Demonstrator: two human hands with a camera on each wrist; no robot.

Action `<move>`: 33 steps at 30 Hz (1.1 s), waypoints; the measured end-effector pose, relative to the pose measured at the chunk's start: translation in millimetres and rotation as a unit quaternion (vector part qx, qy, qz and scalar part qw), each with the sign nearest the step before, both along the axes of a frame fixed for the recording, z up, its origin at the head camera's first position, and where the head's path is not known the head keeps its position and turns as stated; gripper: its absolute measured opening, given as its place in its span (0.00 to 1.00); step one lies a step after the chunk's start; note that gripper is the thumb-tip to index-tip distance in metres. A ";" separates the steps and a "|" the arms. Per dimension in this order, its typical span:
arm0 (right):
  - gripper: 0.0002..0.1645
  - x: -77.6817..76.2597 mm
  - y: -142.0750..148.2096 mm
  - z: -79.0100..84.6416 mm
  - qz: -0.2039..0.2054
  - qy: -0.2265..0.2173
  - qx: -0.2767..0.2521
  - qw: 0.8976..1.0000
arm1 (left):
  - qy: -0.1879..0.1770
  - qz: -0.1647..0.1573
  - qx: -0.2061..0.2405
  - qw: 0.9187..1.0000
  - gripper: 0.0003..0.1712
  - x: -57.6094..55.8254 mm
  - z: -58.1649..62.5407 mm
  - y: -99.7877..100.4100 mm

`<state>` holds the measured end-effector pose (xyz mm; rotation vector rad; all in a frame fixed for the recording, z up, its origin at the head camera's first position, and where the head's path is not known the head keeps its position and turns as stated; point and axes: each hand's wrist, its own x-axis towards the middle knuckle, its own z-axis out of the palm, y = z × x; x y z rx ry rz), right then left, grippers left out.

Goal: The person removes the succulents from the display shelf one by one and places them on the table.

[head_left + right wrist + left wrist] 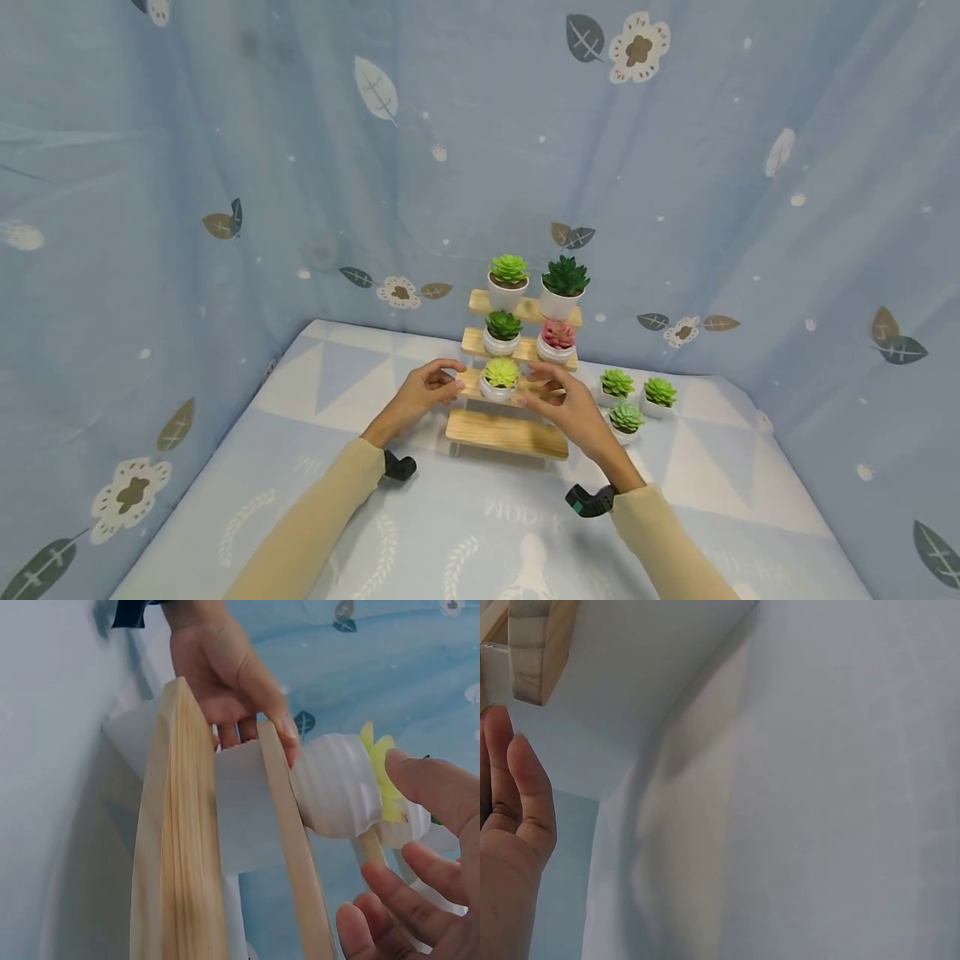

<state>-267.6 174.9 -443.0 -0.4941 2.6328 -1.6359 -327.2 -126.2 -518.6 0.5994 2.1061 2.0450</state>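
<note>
As yellow succulent [500,372] sits on stand [506,432], right hand [568,406] curves beside it, empty; left hand [422,395] at stand's edge, grip unclear; probably positioning; next needs gentle touch.

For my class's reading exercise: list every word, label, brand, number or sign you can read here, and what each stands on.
"MODE", then a faint ending I cannot make out: printed on the cloth.
Pale lettering at the cloth's right, and some at its left: too faint to read.
Pots and shelf: no text that I can see.
Right wristband: a green patch, no readable text.
</note>
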 end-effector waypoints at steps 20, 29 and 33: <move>0.46 -14.0 -18.6 -4.9 0.014 -0.021 0.027 0.999 | 0.004 0.010 -0.013 1.000 0.23 2.8 4.1 1.4; 0.48 -13.6 -25.7 -5.4 -0.006 -0.017 0.029 0.999 | 0.013 0.010 -0.012 1.000 0.23 3.8 3.6 3.4; 0.48 -13.1 -29.7 -3.5 -0.012 -0.019 0.029 0.999 | 0.012 0.011 -0.011 1.000 0.23 4.0 3.9 1.9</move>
